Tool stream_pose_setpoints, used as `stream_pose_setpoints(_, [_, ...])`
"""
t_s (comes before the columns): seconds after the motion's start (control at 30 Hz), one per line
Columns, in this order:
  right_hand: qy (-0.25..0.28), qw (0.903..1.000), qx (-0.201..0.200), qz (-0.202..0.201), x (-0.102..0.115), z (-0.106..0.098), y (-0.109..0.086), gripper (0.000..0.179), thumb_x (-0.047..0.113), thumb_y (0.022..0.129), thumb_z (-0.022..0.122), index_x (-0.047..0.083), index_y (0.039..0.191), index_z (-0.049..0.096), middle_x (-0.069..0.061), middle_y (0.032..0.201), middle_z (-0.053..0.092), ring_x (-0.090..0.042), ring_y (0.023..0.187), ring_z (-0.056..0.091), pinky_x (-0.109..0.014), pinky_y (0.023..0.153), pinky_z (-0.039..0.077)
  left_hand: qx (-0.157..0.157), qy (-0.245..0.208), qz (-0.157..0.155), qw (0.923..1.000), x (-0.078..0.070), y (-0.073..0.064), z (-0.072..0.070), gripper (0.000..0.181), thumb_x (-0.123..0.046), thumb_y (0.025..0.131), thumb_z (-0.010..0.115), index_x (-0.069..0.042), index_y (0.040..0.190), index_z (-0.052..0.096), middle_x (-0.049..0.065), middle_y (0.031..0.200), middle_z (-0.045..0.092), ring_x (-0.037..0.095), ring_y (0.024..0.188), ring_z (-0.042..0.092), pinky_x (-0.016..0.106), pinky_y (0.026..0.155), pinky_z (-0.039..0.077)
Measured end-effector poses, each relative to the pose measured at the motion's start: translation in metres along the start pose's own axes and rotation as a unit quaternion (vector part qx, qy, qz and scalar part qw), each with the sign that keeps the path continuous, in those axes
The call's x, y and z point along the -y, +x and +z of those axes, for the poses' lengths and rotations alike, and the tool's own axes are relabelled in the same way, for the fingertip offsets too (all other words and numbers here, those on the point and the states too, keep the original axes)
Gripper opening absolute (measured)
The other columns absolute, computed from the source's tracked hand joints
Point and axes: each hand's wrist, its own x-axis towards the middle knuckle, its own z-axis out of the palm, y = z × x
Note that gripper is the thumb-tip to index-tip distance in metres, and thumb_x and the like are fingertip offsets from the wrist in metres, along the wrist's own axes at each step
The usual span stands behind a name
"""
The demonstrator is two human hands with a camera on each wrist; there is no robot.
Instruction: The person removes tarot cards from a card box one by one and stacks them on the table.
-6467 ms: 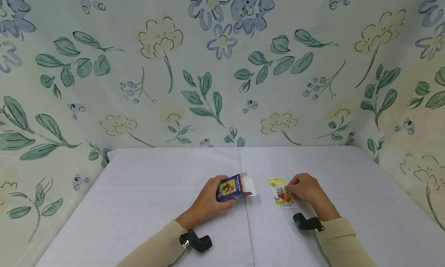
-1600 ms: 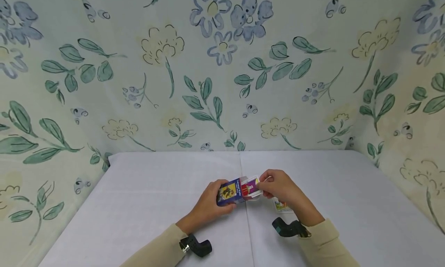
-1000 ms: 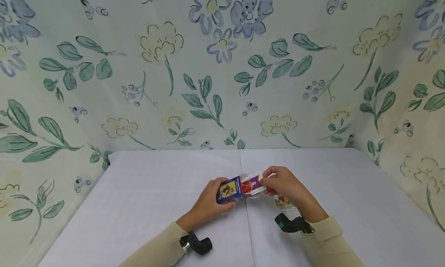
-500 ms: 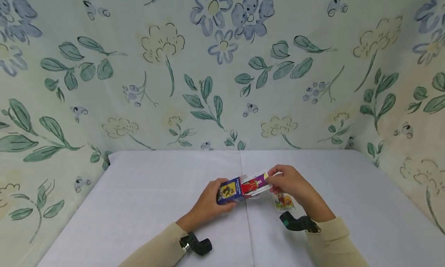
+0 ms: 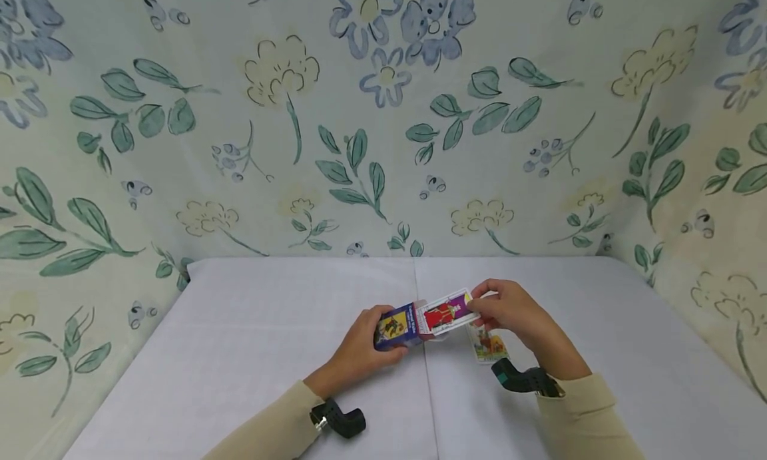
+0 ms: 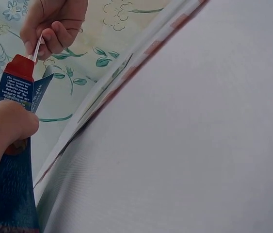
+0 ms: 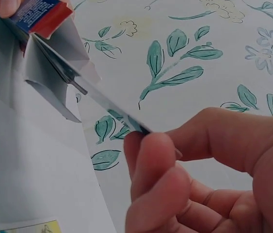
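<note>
My left hand (image 5: 361, 340) grips a blue tarot card box (image 5: 395, 327) with a yellow picture on its front. The box's open end faces right, its flaps folded out. A tarot card (image 5: 445, 312) with a red figure on purple sticks most of the way out of that end. Thumb and fingers of my right hand (image 5: 515, 313) pinch the card's outer end; the right wrist view shows this card (image 7: 112, 106) edge-on, still reaching into the box. Below that hand, another tarot card (image 5: 490, 348) lies face up on the table, its upper part hidden.
A white cloth with a centre crease covers the table (image 5: 269, 327). Floral fabric (image 5: 383, 147) hangs behind and at both sides. A black wrist camera (image 5: 338, 420) is strapped at the left sleeve, another black wrist camera (image 5: 524, 379) at the right.
Earlier my right hand touched the card on the table. It then took hold of the red-and-purple card at the box and has drawn it outward, right and slightly up. The left hand stays put.
</note>
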Motion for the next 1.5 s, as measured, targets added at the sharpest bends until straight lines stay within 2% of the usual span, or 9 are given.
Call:
stream_pose_setpoints(0.7, [0.012,0.9999,0.001,0.000,-0.004,-0.019,-0.003,0.035,0.020,0.089,0.065,-0.003,0.113,0.052,-0.015,0.094,0.067,-0.032,0.070,0.064,-0.036,0.068,0.055,0.000,-0.006,0.005,1.0000,0.000,0.000,0.001,0.070,-0.042,0.079,0.076,-0.017,0.136,0.044,-0.001,0.117,0.052,0.013,0.102,0.048,0.034,0.086,0.046])
stream_pose_setpoints(0.9, [0.015,0.9998,-0.007,-0.013,-0.005,-0.025,-0.004,0.037,0.020,0.090,0.064,-0.003,0.115,0.050,-0.016,0.097,0.067,-0.031,0.070,0.064,-0.034,0.068,0.055,-0.004,-0.004,0.011,0.9999,-0.001,0.000,0.001,0.069,-0.042,0.079,0.076,-0.018,0.136,0.044,-0.001,0.118,0.052,0.013,0.102,0.048,0.034,0.086,0.046])
stream_pose_setpoints(1.13, [0.019,0.9998,-0.003,-0.001,-0.004,-0.029,-0.005,0.036,0.020,0.092,0.062,-0.002,0.117,0.048,-0.018,0.102,0.067,-0.028,0.070,0.066,-0.034,0.066,0.055,0.002,-0.005,0.003,1.0000,-0.001,0.000,0.001,0.070,-0.042,0.079,0.076,-0.018,0.136,0.043,-0.001,0.118,0.051,0.013,0.102,0.048,0.033,0.087,0.046])
stream_pose_setpoints(1.33, [0.046,0.9988,0.000,-0.019,-0.001,-0.034,-0.007,0.036,0.019,0.095,0.057,-0.003,0.120,0.044,-0.023,0.108,0.062,-0.028,0.072,0.068,-0.031,0.066,0.055,-0.007,0.001,0.007,1.0000,0.001,0.001,0.001,0.070,-0.043,0.079,0.075,-0.018,0.136,0.044,-0.001,0.119,0.052,0.013,0.102,0.048,0.033,0.086,0.046])
stream_pose_setpoints(1.5, [0.060,0.9979,0.001,-0.023,-0.002,-0.036,-0.007,0.035,0.019,0.097,0.055,-0.004,0.120,0.042,-0.020,0.101,0.064,-0.028,0.074,0.069,-0.030,0.067,0.055,-0.002,0.000,0.003,1.0000,0.002,0.001,0.001,0.071,-0.045,0.079,0.076,-0.017,0.136,0.044,-0.001,0.116,0.052,0.013,0.100,0.048,0.032,0.084,0.046])
